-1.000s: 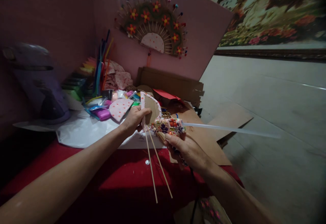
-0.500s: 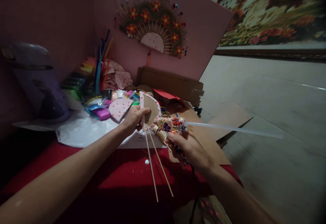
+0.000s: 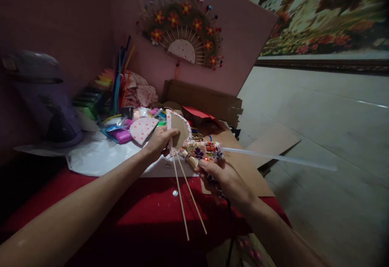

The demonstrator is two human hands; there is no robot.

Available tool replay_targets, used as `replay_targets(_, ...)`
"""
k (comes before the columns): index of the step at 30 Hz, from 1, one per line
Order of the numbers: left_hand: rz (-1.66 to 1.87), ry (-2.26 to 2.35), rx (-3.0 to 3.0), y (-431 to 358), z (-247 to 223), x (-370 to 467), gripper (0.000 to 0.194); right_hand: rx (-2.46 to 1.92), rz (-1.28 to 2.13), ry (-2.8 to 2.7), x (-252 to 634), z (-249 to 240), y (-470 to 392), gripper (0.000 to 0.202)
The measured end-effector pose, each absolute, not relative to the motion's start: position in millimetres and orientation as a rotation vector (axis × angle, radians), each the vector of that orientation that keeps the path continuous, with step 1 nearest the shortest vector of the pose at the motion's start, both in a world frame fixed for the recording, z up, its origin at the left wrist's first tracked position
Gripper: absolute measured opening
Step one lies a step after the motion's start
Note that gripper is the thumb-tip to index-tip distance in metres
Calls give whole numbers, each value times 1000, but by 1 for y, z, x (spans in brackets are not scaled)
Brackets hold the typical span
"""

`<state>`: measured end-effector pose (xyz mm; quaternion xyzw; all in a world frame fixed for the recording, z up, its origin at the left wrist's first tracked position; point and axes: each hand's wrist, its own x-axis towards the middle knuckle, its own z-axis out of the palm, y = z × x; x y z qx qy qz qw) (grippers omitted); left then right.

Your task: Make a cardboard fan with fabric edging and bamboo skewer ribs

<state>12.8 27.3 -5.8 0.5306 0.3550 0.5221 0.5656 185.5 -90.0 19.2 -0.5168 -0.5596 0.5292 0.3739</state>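
My left hand [image 3: 162, 139] grips a half-round cardboard piece [image 3: 180, 130], thumb on its bare brown face; dotted fabric is folded over its edges. Two thin wooden sticks [image 3: 184, 196] stick out from its lower edge toward me. My right hand [image 3: 223, 176] is wrapped round a glue gun [image 3: 204, 150] covered in flowered fabric, with a small red light on it. A long clear glue stick [image 3: 279, 159] juts from its back end to the right. The gun's front end is close to the cardboard piece's lower corner; I cannot tell whether they touch.
A dotted half-round piece [image 3: 144, 130] lies by clay packets [image 3: 122, 135] on white sheeting [image 3: 91, 155]. Cardboard sheets [image 3: 243, 169] lie to the right on the red cloth [image 3: 139, 206]. A purple flask [image 3: 48, 105] stands left. A decorated fan [image 3: 182, 32] hangs behind.
Both hands stay nearly in place. The glue gun has tilted slightly, and its glue stick's far end sits a little lower.
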Motion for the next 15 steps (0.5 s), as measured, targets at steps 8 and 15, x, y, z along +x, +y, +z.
replay_targets(8, 1226, 854, 1249, 25, -4, 12, 20, -1290, 1403, -1392, 183, 17, -88, 33)
replay_targets(15, 1231, 845, 1223, 25, -2, 12, 23, -1207, 1296, -1378, 201, 27, -83, 34)
